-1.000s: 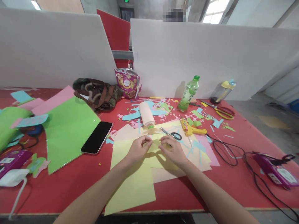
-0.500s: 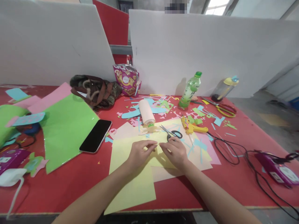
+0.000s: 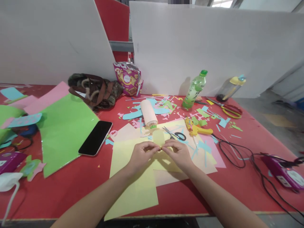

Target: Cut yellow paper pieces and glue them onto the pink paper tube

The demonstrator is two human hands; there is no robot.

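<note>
Between my two hands a small pale yellow paper piece [image 3: 158,138] with rounded corners stands up, pinched at its lower edge. My left hand [image 3: 143,155] grips it from the left with thumb and forefinger; my right hand [image 3: 178,154] does the same from the right, the fingertips almost meeting. Beneath lie yellow sheets [image 3: 133,186] and a peach sheet [image 3: 169,177]. Just beyond the hands are scissors [image 3: 177,135] with dark handles and a pale pink paper-wrapped cylinder [image 3: 148,112] with a green end, lying on its side.
A yellow glue gun [image 3: 198,129] lies at right, its cord running toward a purple power strip [image 3: 285,174]. A phone [image 3: 95,138] rests beside green sheets [image 3: 66,129]. Behind stand a green bottle [image 3: 194,90], a snack bag [image 3: 128,79] and white panels [image 3: 213,47]. Paper scraps litter the red table [image 3: 78,196].
The yellow paper piece now shows upright between my fingertips; before, it was barely visible. My right hand has turned slightly and closed in toward the left. The view has tilted down a little.
</note>
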